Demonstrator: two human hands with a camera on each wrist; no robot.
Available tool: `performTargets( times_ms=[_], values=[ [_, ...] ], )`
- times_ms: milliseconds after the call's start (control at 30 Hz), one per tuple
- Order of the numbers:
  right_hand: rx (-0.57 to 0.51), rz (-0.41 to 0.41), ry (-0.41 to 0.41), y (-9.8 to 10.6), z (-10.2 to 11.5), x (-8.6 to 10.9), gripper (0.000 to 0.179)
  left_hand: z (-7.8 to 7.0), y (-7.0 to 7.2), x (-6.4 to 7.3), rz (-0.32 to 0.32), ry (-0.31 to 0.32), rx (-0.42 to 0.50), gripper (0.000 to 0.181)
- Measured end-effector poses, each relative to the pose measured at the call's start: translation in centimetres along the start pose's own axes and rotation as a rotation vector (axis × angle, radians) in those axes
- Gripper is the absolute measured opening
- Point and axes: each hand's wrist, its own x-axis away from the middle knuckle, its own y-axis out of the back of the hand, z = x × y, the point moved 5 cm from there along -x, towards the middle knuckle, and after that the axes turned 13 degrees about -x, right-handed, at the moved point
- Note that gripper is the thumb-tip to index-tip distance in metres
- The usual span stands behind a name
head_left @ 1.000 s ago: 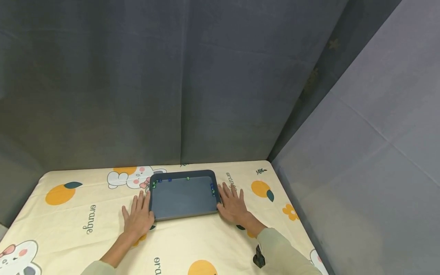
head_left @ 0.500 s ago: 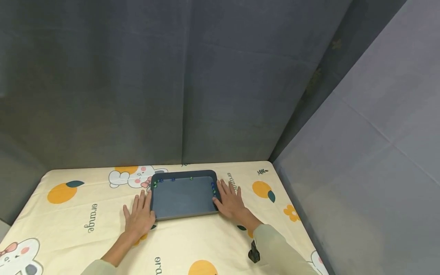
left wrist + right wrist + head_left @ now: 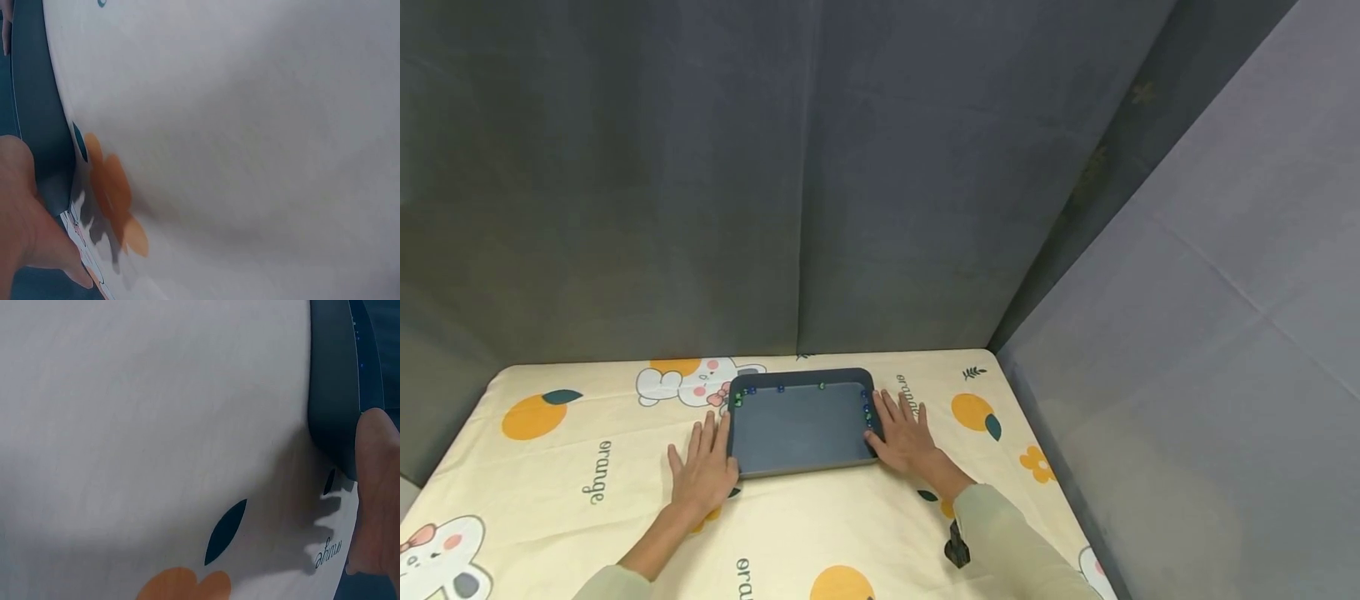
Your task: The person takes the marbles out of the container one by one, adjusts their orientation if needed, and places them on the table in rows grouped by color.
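A dark grey rectangular tray [image 3: 801,429] lies on the patterned tablecloth. Small blue and green balls, which look like marbles, sit inside it: a green marble [image 3: 822,386] by the far wall, several in the far left corner, and a row along the right wall. My left hand [image 3: 702,471] touches the tray's left side, its fingers straight and pointing away. At the right side is my right hand [image 3: 904,435], fingers spread, thumb laid over the rim. The right wrist view shows that thumb against the tray's wall [image 3: 334,381]. Finger contact below the rim is hidden.
The tablecloth [image 3: 820,525] carries printed oranges, rabbits and lettering. A dark grey curtain [image 3: 700,183] hangs behind the table, and a lighter grey panel [image 3: 1210,333] borders its right side. A small black object [image 3: 957,546] is beside the right sleeve.
Marbles along the far wall have rolled slightly to the right. My right thumb has moved from the tray's outer side onto its rim. The left hand has barely moved.
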Motion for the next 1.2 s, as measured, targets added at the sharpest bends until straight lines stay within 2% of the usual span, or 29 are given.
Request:
performTargets(
  times_ms=[267,400,600,767,867,1000,1200],
  values=[
    [-0.006,0.001,0.005,-0.3,0.0,-0.2,0.078,0.5,0.1,0.2,0.013,0.029,0.031,0.073],
    [0.006,-0.001,0.002,-0.3,0.1,-0.2,0.078,0.3,0.5,0.1,-0.006,0.026,0.050,0.076],
    [0.017,-0.009,0.001,-0.2,0.3,0.0,0.079,-1.0,1.5,-0.4,-0.109,-0.050,0.084,0.080],
    [0.009,-0.014,0.001,0.1,0.7,0.2,0.077,-2.9,2.4,-0.9,-0.226,-0.125,0.130,0.072],
    [0.020,-0.013,-0.006,0.2,0.8,0.3,0.077,-4.0,2.9,-1.4,-0.262,-0.145,0.171,0.067],
    [0.017,-0.012,-0.014,0.3,0.8,0.3,0.077,-5.2,3.0,-2.3,-0.241,-0.128,0.237,0.061],
    [0.011,-0.012,-0.018,0.5,0.7,0.3,0.077,-6.6,2.7,-3.2,-0.148,-0.096,0.367,0.062]
  ],
)
